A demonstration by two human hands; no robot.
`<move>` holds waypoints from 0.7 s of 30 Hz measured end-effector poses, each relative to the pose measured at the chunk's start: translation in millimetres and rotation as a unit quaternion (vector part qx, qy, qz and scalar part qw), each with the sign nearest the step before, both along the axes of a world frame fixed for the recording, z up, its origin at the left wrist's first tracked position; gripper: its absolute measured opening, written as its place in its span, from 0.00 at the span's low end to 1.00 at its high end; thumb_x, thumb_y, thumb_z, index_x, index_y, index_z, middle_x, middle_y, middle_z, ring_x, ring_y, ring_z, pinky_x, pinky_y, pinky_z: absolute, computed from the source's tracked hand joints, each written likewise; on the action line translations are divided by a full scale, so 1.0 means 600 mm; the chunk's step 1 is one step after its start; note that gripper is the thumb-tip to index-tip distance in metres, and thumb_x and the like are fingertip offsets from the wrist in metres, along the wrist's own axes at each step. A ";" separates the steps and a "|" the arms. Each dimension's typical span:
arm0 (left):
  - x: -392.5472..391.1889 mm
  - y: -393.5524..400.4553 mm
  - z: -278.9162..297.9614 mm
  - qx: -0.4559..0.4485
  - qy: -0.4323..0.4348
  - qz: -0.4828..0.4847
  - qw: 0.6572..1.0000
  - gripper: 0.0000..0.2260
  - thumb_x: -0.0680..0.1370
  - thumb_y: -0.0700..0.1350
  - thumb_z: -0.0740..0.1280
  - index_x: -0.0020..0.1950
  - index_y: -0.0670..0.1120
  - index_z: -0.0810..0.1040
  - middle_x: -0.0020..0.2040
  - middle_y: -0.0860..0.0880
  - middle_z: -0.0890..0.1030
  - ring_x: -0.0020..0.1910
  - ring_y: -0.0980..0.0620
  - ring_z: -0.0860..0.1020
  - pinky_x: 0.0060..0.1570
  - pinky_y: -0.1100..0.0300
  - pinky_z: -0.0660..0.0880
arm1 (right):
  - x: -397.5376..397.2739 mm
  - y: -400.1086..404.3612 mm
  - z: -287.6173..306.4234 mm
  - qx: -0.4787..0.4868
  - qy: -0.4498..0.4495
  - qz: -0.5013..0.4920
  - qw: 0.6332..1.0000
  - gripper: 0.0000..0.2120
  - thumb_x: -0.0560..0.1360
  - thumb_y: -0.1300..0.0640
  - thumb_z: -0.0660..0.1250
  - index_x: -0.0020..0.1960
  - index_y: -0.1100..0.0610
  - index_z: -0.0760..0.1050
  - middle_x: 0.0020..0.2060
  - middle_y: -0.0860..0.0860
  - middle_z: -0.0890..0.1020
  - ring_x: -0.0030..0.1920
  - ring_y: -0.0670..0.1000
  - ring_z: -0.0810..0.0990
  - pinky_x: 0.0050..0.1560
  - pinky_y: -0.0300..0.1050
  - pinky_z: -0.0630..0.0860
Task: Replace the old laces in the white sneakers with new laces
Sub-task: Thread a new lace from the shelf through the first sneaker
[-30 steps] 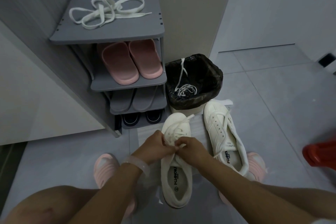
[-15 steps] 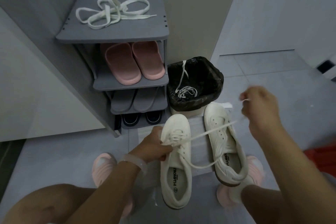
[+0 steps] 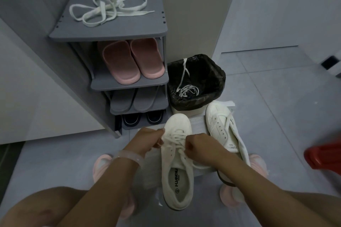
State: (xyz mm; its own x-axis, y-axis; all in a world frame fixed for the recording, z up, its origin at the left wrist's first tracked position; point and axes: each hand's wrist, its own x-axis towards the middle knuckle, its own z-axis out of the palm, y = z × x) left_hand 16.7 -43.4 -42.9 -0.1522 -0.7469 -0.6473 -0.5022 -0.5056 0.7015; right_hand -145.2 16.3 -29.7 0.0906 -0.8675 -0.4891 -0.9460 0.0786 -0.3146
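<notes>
Item: left white sneaker (image 3: 177, 160) stood on floor, toe toward lined bin (image 3: 196, 81) holding discarded lace; left hand (image 3: 147, 141) and right hand (image 3: 200, 146) each pinched its lace, apparently threading eyelets.

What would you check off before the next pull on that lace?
1. Left hand steadying the left sneaker: ok.
2. Right hand has a grip on the lace: ok.
3. Lace through every eyelet: cannot tell.
4. Right sneaker laced: not ok, eyelets bare.
5. Spare laces ready on the shoe rack: ok.
6. Old lace in the bin: ok.
</notes>
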 end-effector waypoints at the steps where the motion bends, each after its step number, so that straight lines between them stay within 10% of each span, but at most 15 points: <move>1: 0.003 0.000 -0.006 -0.031 -0.046 -0.016 0.998 0.13 0.77 0.44 0.64 0.33 0.43 0.72 0.34 0.48 0.75 0.35 0.51 0.74 0.30 0.66 0.68 | 0.001 0.001 -0.001 0.013 -0.022 -0.012 1.000 0.06 0.75 0.53 0.61 0.42 0.54 0.69 0.46 0.54 0.77 0.45 0.53 0.75 0.41 0.43 0.68; 5: 0.005 0.013 0.001 -0.182 -0.142 -0.104 0.967 0.06 0.75 0.42 0.64 0.44 0.44 0.67 0.44 0.46 0.72 0.41 0.49 0.73 0.34 0.64 0.67 | -0.006 -0.002 0.002 0.019 -0.140 -0.119 0.983 0.04 0.73 0.56 0.65 0.43 0.55 0.70 0.42 0.51 0.77 0.44 0.51 0.77 0.43 0.43 0.72; 11: -0.009 0.040 0.026 -0.077 -0.116 -0.310 0.941 0.14 0.75 0.49 0.67 0.32 0.44 0.71 0.31 0.48 0.77 0.31 0.51 0.80 0.36 0.60 0.77 | -0.014 -0.006 0.005 0.020 -0.099 -0.080 0.992 0.11 0.76 0.50 0.64 0.44 0.56 0.80 0.34 0.46 0.76 0.37 0.46 0.73 0.40 0.42 0.69; 21: 0.006 0.029 0.000 0.091 -0.017 -0.204 0.975 0.10 0.77 0.43 0.66 0.39 0.38 0.78 0.36 0.44 0.81 0.30 0.54 0.81 0.36 0.63 0.80 | -0.136 0.010 0.108 0.089 -0.213 -0.234 0.944 0.14 0.74 0.59 0.67 0.30 0.56 0.77 0.20 0.45 0.64 0.21 0.44 0.60 0.22 0.35 0.57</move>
